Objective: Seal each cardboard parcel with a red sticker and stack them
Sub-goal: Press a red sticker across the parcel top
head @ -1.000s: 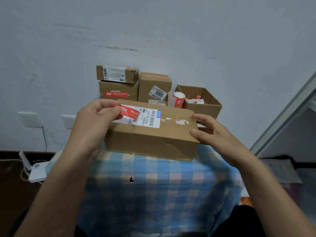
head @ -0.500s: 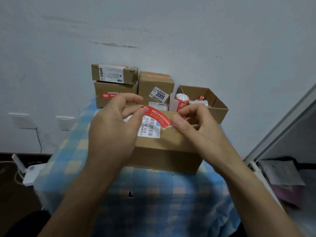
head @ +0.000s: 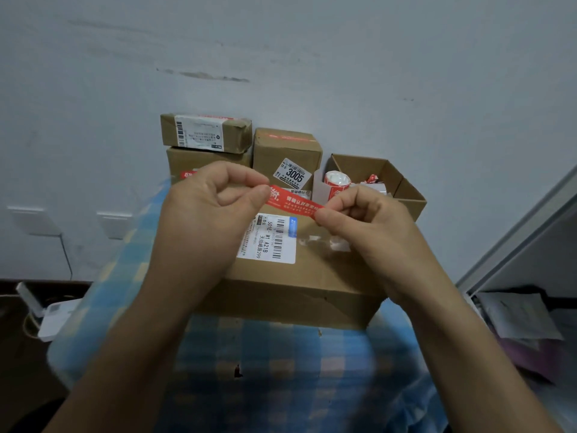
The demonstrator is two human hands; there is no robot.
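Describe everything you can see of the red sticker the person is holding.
The red sticker is a narrow paper-like strip with white print, unreadable here. It is stretched taut, sloping down to the right, above the cardboard parcel and not yet stuck down. The left hand pinches one end, the right hand the other.

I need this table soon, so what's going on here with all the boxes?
A person is sealing parcels. The left hand and right hand each pinch one end of a red sticker, held taut above the cardboard parcel on the checked tablecloth; it is not yet stuck down. Behind, a stacked pair of parcels and a taller parcel sit by the wall, beside an open box holding a sticker roll.
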